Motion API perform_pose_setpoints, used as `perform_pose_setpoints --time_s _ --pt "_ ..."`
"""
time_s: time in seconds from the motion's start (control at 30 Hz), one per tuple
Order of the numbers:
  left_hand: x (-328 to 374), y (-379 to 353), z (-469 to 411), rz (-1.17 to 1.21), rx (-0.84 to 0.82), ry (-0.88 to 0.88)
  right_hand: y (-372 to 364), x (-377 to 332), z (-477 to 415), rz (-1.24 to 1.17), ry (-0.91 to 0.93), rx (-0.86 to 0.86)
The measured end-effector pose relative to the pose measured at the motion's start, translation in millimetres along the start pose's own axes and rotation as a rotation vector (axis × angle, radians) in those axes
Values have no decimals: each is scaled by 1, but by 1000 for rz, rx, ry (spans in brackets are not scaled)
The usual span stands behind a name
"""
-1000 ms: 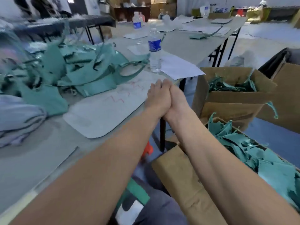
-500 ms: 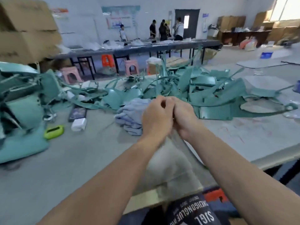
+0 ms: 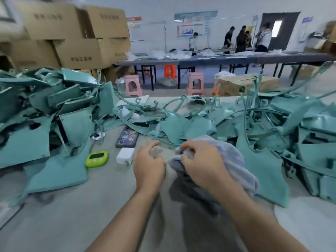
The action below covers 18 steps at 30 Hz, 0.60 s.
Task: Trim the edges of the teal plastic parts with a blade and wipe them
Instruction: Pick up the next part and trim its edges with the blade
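We log: right hand grips the crumpled pale lavender-grey cloth, fingers curled into its folds. The left hand hovers just beside it, fingers loosely curled, holding nothing. The jagged teal plastic parts lie heaped on the grey tabletop, left, right and behind the hands. No blade visible (perhaps buried). We judge much work left: no part in hand, trimming and wiping both pending.
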<state>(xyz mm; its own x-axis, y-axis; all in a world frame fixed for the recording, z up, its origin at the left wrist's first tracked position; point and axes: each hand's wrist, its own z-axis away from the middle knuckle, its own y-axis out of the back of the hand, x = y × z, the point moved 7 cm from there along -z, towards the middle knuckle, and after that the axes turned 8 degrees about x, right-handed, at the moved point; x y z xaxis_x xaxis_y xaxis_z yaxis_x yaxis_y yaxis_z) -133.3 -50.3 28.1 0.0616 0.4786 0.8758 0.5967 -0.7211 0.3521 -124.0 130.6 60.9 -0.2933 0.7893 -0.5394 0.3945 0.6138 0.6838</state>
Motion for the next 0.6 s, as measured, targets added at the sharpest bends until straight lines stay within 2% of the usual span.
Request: perform_pose_setpoints --time_s 0.07,0.17,0.23,0.3,0.37,0.4,0.47,0.53,0.57,0.6 --pt "-2 -7 -23 -41 16 -48 -9 3 7 245 156 16" --pt "-1 -23 -54 -131 14 -100 -21 16 11 361 175 -41" --pt "-11 -36 -70 -44 -10 82 -15 19 5 288 158 25" --pt "-26 -58 -73 317 -100 415 0 18 2 99 170 142" --pt "-34 -82 -62 566 -231 713 31 21 -1 -84 196 339" --pt "-36 -88 -58 582 -276 766 50 23 -2 -101 229 456" --pt "-41 -89 -58 608 -253 747 86 33 -1 7 268 681" --pt "-38 -76 -63 658 -169 659 113 48 2 186 206 820" --pt "-36 -66 -66 660 -117 595 120 52 0 301 152 805" --pt "-32 -53 -69 653 -57 522 119 56 -4 424 88 701"
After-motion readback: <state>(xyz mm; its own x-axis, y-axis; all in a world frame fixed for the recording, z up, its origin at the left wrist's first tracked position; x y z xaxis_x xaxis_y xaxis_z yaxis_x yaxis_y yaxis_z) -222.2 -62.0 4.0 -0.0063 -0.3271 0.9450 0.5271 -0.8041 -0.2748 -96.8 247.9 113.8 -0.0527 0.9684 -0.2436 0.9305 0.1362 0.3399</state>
